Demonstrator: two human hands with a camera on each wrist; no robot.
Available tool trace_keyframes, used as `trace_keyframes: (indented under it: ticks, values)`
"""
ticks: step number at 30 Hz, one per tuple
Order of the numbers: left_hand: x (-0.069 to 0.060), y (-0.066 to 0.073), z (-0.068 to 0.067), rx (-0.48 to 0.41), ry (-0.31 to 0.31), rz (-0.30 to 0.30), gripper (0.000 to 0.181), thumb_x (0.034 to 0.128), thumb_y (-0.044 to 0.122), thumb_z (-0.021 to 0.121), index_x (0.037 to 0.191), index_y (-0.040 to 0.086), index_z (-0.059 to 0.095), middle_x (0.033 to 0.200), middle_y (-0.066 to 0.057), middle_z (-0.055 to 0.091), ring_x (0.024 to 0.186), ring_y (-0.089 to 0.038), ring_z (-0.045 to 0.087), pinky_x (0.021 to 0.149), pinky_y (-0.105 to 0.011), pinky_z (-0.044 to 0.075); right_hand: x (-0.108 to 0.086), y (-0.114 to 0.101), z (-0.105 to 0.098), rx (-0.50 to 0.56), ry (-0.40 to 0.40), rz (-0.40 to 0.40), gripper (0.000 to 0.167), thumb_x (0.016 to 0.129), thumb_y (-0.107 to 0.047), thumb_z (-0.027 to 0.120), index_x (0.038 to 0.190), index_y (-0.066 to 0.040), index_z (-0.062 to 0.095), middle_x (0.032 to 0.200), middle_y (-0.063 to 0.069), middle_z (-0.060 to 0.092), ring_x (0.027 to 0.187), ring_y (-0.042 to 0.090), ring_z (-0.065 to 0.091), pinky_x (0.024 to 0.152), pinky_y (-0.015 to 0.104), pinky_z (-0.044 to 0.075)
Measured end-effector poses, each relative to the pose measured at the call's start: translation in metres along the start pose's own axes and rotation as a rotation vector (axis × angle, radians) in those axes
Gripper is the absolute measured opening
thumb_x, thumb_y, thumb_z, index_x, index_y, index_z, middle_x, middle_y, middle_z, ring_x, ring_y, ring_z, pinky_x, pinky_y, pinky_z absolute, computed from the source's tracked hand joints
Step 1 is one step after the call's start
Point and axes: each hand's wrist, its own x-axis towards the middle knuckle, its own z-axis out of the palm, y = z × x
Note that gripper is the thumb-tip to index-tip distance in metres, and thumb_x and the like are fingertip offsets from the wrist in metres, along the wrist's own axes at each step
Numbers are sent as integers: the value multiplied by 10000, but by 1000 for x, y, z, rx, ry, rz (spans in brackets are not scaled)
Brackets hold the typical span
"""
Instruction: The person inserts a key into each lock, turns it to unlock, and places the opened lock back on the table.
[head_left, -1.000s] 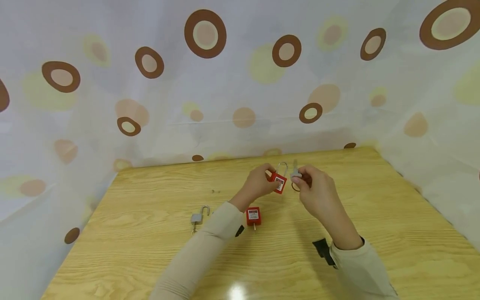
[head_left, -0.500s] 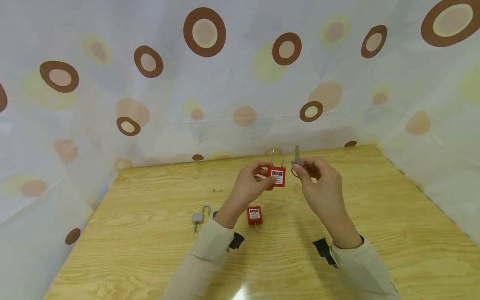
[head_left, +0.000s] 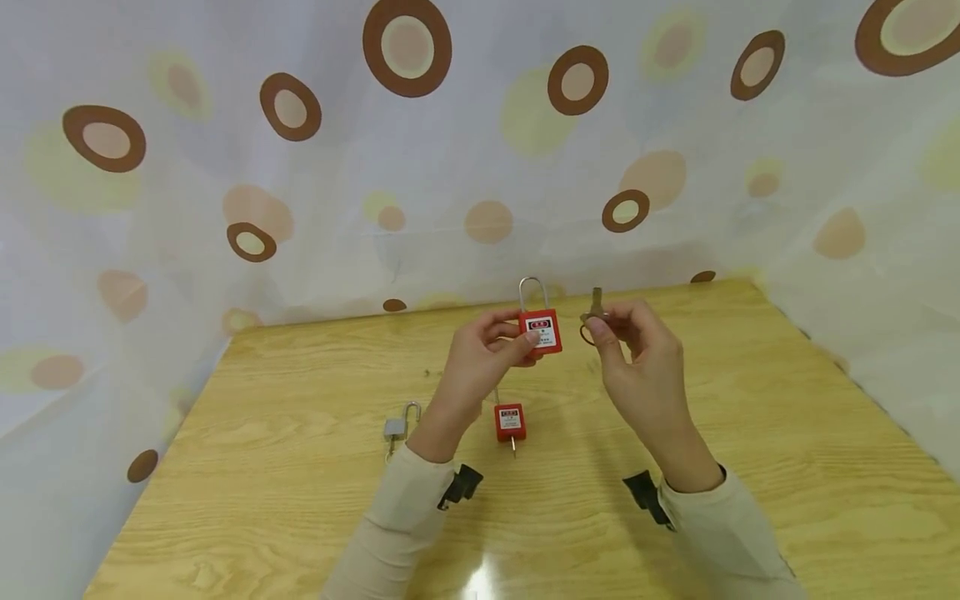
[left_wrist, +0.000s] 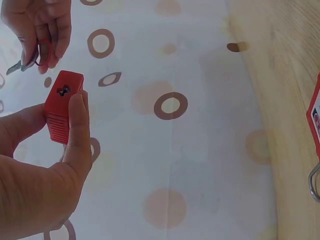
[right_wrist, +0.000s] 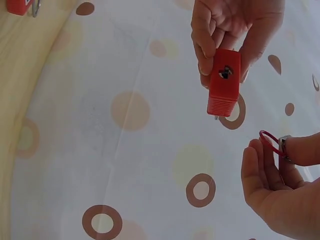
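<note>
Above the table my left hand pinches a red padlock with a white label, its silver shackle pointing up. The keyhole side of that padlock faces the left wrist camera, with nothing in the keyhole. Just to the right, my right hand pinches a key between thumb and fingers, its blade upward and apart from the padlock. A red ring hangs from the key. Below my left hand a second red padlock lies on the table with a key in its bottom.
A small grey padlock with its shackle open and a key in it lies left of my left forearm. The wooden table runs back to a patterned curtain, which also hangs along both sides.
My left hand has moved left and up with the padlock, turning it from tilted to nearly upright. My right hand has raised the key slightly. The view has tipped down a little.
</note>
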Motion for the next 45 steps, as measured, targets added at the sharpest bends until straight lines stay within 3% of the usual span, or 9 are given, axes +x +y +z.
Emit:
trace_keyframes:
  ticks: [5, 8, 11, 15, 19, 27, 36, 45]
  values:
    - [-2, 10, -5, -30, 67, 21, 400, 908, 65, 662, 1286, 9, 547, 1011, -159, 657, 782, -173, 678, 788, -374, 559, -1, -4, 3, 8, -16, 26, 81, 917, 60, 581, 973, 118, 577, 937, 202, 657, 865, 23, 624, 817, 147, 487]
    - [-4, 15, -6, -62, 120, 21, 381, 902, 51, 665, 1267, 11, 564, 986, -138, 663, 787, -173, 670, 794, -346, 556, -5, -6, 5, 26, -65, 64, 72, 915, 41, 597, 959, 97, 607, 915, 189, 668, 847, 38, 627, 813, 152, 494]
    - [-7, 20, -7, -117, 157, 26, 375, 905, 49, 659, 1266, 7, 565, 964, -120, 657, 798, -177, 666, 812, -338, 550, -8, -9, 6, 82, -180, 114, 71, 923, 12, 606, 944, 72, 637, 882, 163, 668, 802, 82, 630, 770, 180, 517]
    - [-13, 23, -9, -153, 171, 53, 355, 924, 79, 644, 1264, 15, 565, 980, -116, 661, 805, -169, 671, 845, -344, 537, -9, -11, 9, 160, -370, 245, 122, 940, -47, 610, 939, 70, 647, 855, 138, 660, 751, 130, 643, 721, 249, 544]
    - [-16, 24, -9, -161, 156, 79, 353, 926, 84, 641, 1263, 14, 565, 984, -113, 666, 813, -175, 674, 869, -367, 527, -11, -11, 12, 171, -460, 350, 169, 944, -95, 620, 936, 71, 650, 834, 123, 667, 730, 147, 653, 714, 289, 549]
    - [-17, 24, -5, -171, 129, 108, 349, 915, 58, 649, 1251, 3, 573, 948, -81, 656, 830, -163, 654, 850, -360, 533, -12, -12, 14, 132, -452, 353, 166, 944, -96, 619, 913, 64, 650, 815, 114, 670, 707, 143, 646, 688, 281, 542]
    - [-17, 24, -3, -170, 102, 126, 378, 904, 19, 648, 1271, -1, 556, 975, -86, 650, 839, -142, 655, 839, -321, 535, -12, -12, 14, 156, -426, 342, 161, 944, -78, 615, 902, 77, 635, 821, 132, 663, 710, 131, 647, 687, 275, 544]
    - [-18, 24, -2, -84, 110, 109, 393, 900, 68, 673, 1275, 32, 559, 1018, -119, 644, 860, -165, 643, 844, -316, 532, -11, -10, 14, 135, -412, 335, 153, 943, -68, 613, 891, 73, 638, 801, 132, 662, 693, 134, 643, 671, 272, 543]
